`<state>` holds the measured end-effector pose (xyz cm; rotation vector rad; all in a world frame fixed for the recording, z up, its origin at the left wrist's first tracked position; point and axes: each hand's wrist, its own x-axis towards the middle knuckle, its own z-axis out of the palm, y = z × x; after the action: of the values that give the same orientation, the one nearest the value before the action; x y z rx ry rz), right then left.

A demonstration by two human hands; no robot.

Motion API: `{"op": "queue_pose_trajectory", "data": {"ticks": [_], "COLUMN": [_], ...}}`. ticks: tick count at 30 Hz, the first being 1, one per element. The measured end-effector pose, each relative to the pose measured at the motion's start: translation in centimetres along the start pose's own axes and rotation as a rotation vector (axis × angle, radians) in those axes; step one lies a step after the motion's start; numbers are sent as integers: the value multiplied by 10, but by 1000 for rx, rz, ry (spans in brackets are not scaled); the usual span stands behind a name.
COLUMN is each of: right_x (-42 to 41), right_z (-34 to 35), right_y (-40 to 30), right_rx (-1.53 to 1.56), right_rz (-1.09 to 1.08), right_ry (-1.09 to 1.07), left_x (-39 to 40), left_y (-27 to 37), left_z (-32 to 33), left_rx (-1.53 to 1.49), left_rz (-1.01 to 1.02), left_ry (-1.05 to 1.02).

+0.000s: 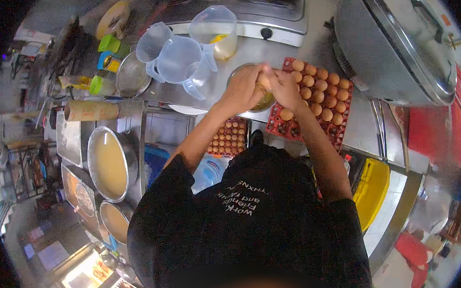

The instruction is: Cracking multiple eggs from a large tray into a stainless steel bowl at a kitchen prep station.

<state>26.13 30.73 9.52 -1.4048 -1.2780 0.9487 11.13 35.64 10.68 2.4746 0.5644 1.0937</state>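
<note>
Over a round metal bowl (264, 103) with yellowish contents, my left hand (240, 89) and my right hand (284, 87) meet at the fingertips. Between them is what looks like an egg (263, 81), partly hidden by the fingers and blurred; whether its shell is cracked cannot be told. Beside my right hand, a red egg tray (272, 125) holds rows of brown eggs (318, 85), with some empty cups at its near edge. Left of the bowl stand translucent plastic measuring jugs (179, 58); a further jug (218, 26) has some yellow stuff inside.
A stove (246, 30) lies at the back, a large lidded metal pot (385, 54) at the right. At left are a sieve (133, 75) and a metal pot of pale yellow liquid (110, 165). Another egg tray (227, 137) sits below the counter, near a yellow container (371, 194).
</note>
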Motion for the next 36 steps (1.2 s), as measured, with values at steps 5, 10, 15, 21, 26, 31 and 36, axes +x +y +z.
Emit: {"op": "queue_pose_trajectory", "data": {"ticks": [5,10,15,21,26,31,36], "right_x": [-91,-261,-361,-236,-191,-236,-238], "right_z": [-54,-134,-156,-120,-112,-194,-205], "right_y": [34,89,147,34,30,183,149], "right_rx": [-16,-234,-946,-597,-330,1028,-892], "right_rz": [-59,200,424,-51,86,-184,274], "right_ry": [587,1079,1116,558,218,679,564], "left_x": [-16,-51,-42,-3,30,9,-23], "left_y": [48,52,39,77,138,138,127], "left_z": [36,84,94,90,110,138,115], "left_rx": [-205,399,229,-293,-420,-460,-478], "left_rz": [-462,-39,-72,-364,-429,-344,-514], "left_ry": [-354,-437,-448,-369,-664,-465,-552]}}
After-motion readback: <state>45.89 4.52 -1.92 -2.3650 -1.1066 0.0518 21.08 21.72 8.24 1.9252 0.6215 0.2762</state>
